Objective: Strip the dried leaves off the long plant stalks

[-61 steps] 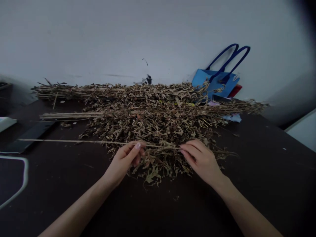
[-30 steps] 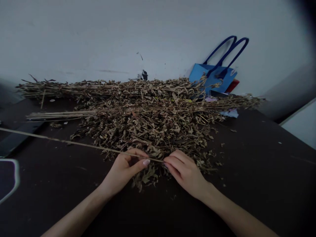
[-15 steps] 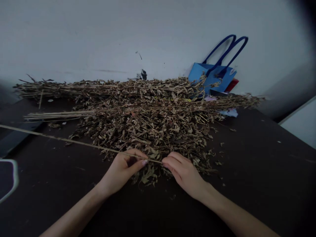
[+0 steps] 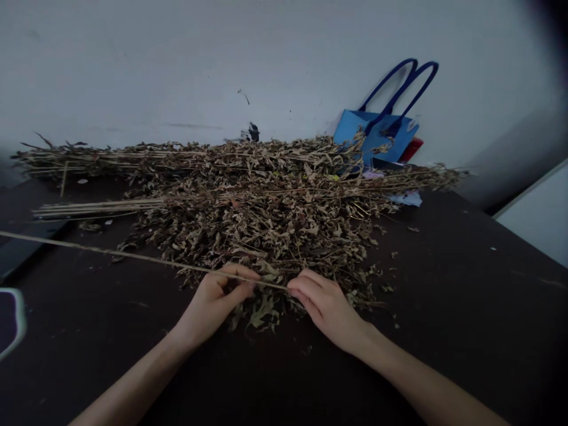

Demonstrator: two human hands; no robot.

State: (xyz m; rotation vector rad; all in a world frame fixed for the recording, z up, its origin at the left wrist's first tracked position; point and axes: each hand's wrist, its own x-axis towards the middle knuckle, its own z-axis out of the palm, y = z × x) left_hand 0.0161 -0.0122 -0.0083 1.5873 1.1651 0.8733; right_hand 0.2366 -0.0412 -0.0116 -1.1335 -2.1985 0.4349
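A long, thin dried stem (image 4: 133,255) runs from the left edge of the view to my hands. My right hand (image 4: 326,305) pinches it near its right end, fingers closed. My left hand (image 4: 217,305) is closed about the same stem a little further left, thumb and fingers near each other; the fingertips are slightly blurred. Greenish dried leaves (image 4: 265,312) hang just below and between the hands. Right behind them lies a broad heap of dry brown leaves (image 4: 248,228) on the dark table (image 4: 284,378).
Bundled dried stalks (image 4: 97,207) lie across the table behind the heap. A blue bag (image 4: 350,127) with dark blue handles leans on the wall at the back right. A white-rimmed object (image 4: 20,319) is at the left edge, and leaf crumbs are scattered about.
The view has shifted slightly, so most things sit a little further left. My left fingertips have moved slightly left along the stem, away from my right hand, which keeps its pinch.
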